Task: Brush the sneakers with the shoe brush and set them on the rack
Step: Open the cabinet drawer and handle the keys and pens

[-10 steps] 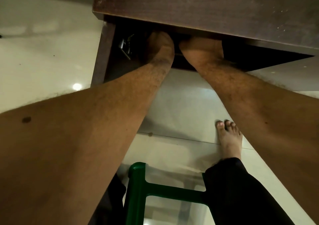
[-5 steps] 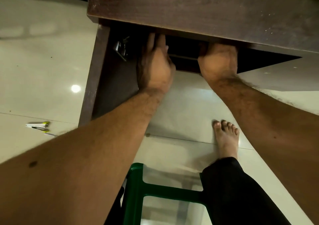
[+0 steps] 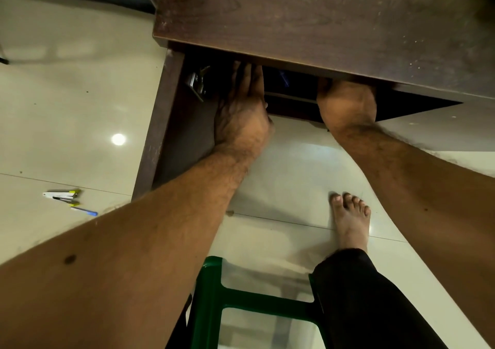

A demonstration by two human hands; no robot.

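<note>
Wooden cabinet (image 3: 321, 22): both hands withdrawn slightly; left hand (image 3: 241, 113) fingers straight.

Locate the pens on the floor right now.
Head view, far left: the pens lie on the tiled floor, left of the open cabinet door, clear of both hands.

Both hands (image 3: 241, 113) farther out of cabinet (image 3: 321, 22)
</note>
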